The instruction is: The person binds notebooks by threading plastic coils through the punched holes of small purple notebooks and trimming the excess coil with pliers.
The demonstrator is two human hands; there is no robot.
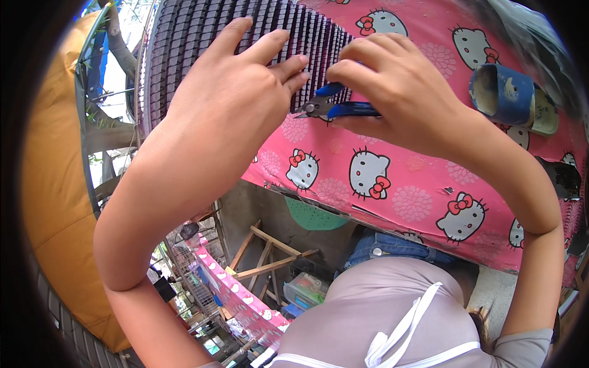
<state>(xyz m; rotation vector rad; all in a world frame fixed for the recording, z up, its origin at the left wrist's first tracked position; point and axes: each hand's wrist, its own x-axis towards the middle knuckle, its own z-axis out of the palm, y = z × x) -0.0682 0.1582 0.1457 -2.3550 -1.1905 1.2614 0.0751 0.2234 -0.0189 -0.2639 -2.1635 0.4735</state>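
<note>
My left hand (239, 86) lies flat with its fingers spread over a sheet of dark purple-black rows of small segments (288, 18) on the table; what exactly the sheet is I cannot make out. Its fingertips rest at the sheet's right part, where lighter gaps show between the rows. In my right hand (399, 86) is a pair of wire cutters (353, 110) with blue handles. Their jaws point left, beside the sheet's near edge and just right of my left palm. The handles look spread apart.
A pink table cover (392, 165) with cartoon cats and flowers lies under the work. At the right stands a blue container (509, 95) on its side, near clear plastic (521, 30). A tan cloth (55, 153) hangs at the left. Below are a wooden frame (270, 257) and a plastic box (307, 288).
</note>
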